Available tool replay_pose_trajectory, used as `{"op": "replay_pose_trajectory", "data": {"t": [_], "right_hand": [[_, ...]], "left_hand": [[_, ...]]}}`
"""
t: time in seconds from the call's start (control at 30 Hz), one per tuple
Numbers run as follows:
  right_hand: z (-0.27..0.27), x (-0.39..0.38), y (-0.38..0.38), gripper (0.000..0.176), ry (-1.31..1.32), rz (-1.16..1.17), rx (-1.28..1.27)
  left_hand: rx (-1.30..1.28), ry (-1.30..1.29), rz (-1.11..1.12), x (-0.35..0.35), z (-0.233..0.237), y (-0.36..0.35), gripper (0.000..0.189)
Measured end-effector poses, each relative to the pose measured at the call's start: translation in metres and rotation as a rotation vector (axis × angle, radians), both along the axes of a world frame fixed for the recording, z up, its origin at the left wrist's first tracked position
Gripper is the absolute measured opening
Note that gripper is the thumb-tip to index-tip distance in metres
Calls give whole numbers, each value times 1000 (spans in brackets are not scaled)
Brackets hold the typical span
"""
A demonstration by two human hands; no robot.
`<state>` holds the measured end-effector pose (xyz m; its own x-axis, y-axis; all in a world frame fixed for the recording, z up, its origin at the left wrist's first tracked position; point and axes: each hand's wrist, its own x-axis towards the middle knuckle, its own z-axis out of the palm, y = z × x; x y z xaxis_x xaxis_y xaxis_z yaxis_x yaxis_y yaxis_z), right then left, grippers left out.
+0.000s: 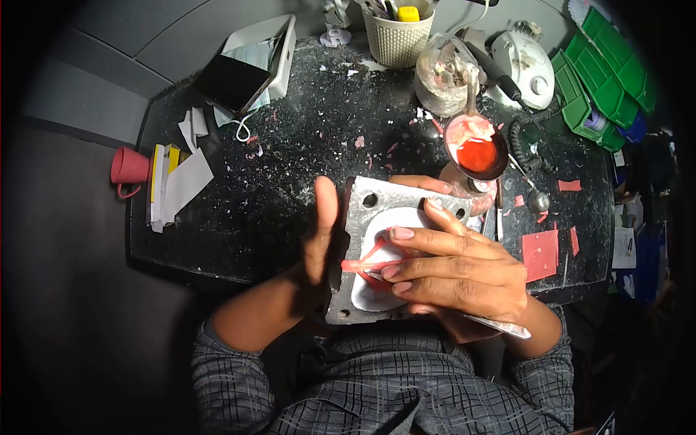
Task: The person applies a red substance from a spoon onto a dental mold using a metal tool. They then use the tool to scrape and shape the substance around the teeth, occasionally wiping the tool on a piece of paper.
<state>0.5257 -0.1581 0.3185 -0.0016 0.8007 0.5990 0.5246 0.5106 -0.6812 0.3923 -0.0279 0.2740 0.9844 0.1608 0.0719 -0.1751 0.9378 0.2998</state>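
Note:
My left hand (320, 239) supports a grey metal flask (380, 190) from its left side and from underneath, with the thumb raised along its edge and fingertips showing behind the far edge. White plaster (365, 293) fills the flask's middle, and strips of pink wax (353, 266) lie over it, reaching past the left rim. My right hand (464, 279) lies across the flask with its fingers bent over the plaster. It grips a slim metal spatula (504, 326), whose handle end sticks out below the palm. The working tip is near the wax, partly hidden by my fingers.
Beyond my right hand, a ladle (451, 156) of melted red wax rests over a burner (475, 187). Pink wax sheets (540, 254) lie on the dark table at right. Farther back are a plastic jar (446, 76), a white machine (523, 69) and green bins (602, 65). A pink mug (129, 167) stands left.

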Motion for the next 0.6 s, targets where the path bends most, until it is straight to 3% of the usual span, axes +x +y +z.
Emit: {"op": "replay_pose_trajectory", "data": {"t": [0.6], "right_hand": [[0,0,-1,22,1,-8,-13]], "left_hand": [[77,22,4,1,-5,3,125]]}}
